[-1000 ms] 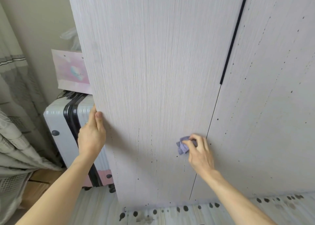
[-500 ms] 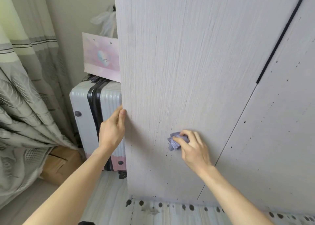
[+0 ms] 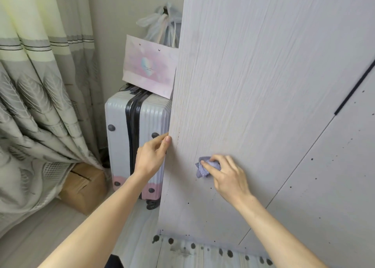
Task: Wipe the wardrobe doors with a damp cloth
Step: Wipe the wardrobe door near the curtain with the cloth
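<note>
Head camera: A person's right hand (image 3: 227,178) presses a small bunched lilac cloth (image 3: 205,167) flat against the lower part of a pale grey wood-grain wardrobe door (image 3: 253,85), fingers bent over the wad and pinning it to the panel. The left hand (image 3: 151,158) steadies the door at its free edge, thumb tip on the front face and fingers behind, a light pinch rather than a full clasp.

Over the past second the cloth has travelled leftward across the panel, from just beside the seam with the neighbouring dark-speckled door (image 3: 334,186) to a spot nearer the free edge. This suggests a sideways stroke under way on the lower band of this door. Dark specks remain below and left of the cloth, so the wiping looks far from finished, and the neighbouring door appears untouched.

The view has also swung left since the earlier frames, bringing in more of the grey leaf-patterned curtain (image 3: 36,105), a brown cardboard box (image 3: 83,186) and the grey ribbed suitcase with a black band (image 3: 121,142), on which a pink paper gift bag (image 3: 149,67) rests. The left hand's hold has loosened from a flatter clasp on the edge to fingertips.
</note>
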